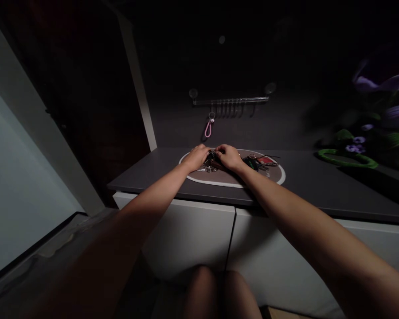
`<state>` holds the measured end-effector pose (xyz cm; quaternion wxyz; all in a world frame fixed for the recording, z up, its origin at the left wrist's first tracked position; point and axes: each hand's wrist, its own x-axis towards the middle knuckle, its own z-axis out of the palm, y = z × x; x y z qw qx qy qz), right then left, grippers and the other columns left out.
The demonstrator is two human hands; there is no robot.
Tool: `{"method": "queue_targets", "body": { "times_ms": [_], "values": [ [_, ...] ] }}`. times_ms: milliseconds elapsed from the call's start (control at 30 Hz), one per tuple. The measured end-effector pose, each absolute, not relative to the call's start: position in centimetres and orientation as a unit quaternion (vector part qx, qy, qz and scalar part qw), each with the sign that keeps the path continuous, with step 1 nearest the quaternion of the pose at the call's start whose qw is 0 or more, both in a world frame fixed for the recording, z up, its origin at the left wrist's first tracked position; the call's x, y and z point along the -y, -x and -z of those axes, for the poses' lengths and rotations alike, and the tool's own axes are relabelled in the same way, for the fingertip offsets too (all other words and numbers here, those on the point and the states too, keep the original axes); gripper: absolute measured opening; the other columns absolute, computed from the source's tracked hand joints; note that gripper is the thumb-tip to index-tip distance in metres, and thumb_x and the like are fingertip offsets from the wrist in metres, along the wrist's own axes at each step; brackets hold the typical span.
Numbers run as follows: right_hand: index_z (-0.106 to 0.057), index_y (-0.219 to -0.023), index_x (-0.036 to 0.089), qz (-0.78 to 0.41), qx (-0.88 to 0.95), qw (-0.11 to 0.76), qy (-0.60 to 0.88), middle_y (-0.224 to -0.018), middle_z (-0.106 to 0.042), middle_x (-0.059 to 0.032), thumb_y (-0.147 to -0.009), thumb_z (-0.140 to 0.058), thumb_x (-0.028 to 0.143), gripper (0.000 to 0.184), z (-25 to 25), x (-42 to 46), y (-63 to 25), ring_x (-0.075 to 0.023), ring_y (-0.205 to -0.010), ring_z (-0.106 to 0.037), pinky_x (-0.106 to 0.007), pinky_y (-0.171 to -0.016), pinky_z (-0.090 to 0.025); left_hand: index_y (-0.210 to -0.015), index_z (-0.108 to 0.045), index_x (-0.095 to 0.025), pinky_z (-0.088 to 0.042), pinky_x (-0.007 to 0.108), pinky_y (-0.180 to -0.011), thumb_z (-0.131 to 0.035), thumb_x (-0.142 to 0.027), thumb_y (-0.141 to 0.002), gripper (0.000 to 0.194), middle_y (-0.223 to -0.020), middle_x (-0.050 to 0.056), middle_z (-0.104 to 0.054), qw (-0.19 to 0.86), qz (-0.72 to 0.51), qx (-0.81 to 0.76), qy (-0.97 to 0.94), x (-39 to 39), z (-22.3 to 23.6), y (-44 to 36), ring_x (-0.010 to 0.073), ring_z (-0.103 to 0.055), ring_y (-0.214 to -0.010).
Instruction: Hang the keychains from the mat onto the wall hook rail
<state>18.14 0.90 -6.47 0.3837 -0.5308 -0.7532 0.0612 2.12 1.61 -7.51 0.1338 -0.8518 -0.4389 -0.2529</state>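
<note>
Both my arms reach forward over a dark countertop (153, 170) to an oval tray (229, 178) with a white rim. My left hand (197, 157) and my right hand (229, 157) meet over a dark bunch of keys (212, 158) at the tray's left part, fingers curled around it. More keys with a red tag and a green tag (261, 162) lie on the tray to the right of my right hand. The light is dim and small details of the keys are hard to make out.
A hook rail (231, 101) is stuck to the dark wall above the tray, with a pink loop keychain (209, 127) hanging from its left end. A green dish (347, 158) and purple flowers (385, 115) stand at the right. White cabinet doors (193, 235) sit below the counter.
</note>
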Motion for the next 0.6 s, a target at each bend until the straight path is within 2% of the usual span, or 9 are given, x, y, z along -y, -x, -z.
{"method": "queue_targets", "body": {
  "times_ms": [367, 600],
  "values": [
    [-0.066, -0.088, 0.017, -0.084, 0.770, 0.391, 0.497, -0.087, -0.066, -0.0049, -0.076, -0.050, 0.018, 0.020, 6.07, -0.20, -17.80, -0.0151, -0.080, -0.058, -0.025, -0.077, -0.040, -0.111, -0.051, -0.014, -0.038, 0.030, -0.087, -0.028, -0.016, -0.087, 0.034, -0.102, 0.010, -0.051, 0.129, 0.301, 0.475, 0.817, -1.78, 7.42, -2.40, 0.0170, -0.047, -0.099],
    [-0.066, -0.087, 0.016, -0.053, 0.792, 0.388, 0.467, -0.090, -0.064, -0.0060, -0.077, -0.051, 0.025, 0.020, 5.96, 0.03, -17.64, -0.0158, -0.084, -0.055, -0.025, -0.077, -0.039, -0.112, -0.050, -0.013, -0.038, 0.030, -0.087, -0.027, -0.017, -0.087, 0.034, -0.103, 0.012, -0.050, 0.137, 0.321, 0.476, 0.807, -1.33, 7.06, -2.60, 0.0179, -0.047, -0.099]
  ]
}}
